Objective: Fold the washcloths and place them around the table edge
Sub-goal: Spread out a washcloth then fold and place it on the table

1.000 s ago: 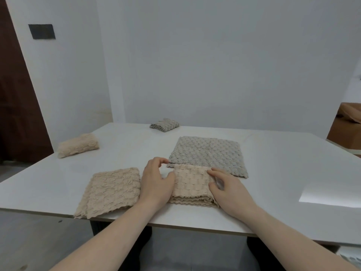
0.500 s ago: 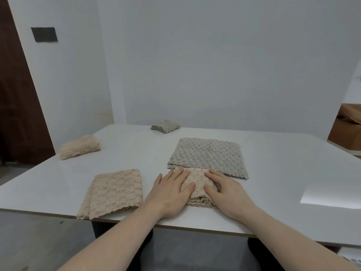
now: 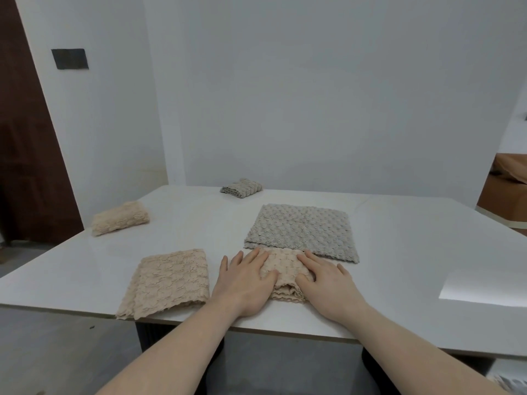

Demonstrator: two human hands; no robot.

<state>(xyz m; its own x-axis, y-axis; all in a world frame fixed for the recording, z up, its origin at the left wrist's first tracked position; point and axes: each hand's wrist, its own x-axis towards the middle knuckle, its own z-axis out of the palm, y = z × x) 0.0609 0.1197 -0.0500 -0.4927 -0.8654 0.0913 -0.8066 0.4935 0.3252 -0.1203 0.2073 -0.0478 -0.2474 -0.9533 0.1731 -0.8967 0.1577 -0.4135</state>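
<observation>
1. Left hand point(image 3: 245, 283): flat, fingers straight, pressing the left half of the beige washcloth point(image 3: 283, 273); I judge the fold finished and being smoothed. A second ago its fingers were curled on the cloth's edge.
2. Beige washcloth: between both hands, near the table point(image 3: 399, 280) front edge, narrower than a second ago.
3. Right hand point(image 3: 328, 283): flat, gripping nothing, pressing the right half.
4. Unfolded: beige cloth point(image 3: 168, 282) left of my left hand; grey cloth point(image 3: 299, 232) beyond both hands.
5. Placed: beige bundle point(image 3: 121, 218) and grey bundle point(image 3: 241, 188), far left and far ahead.
</observation>
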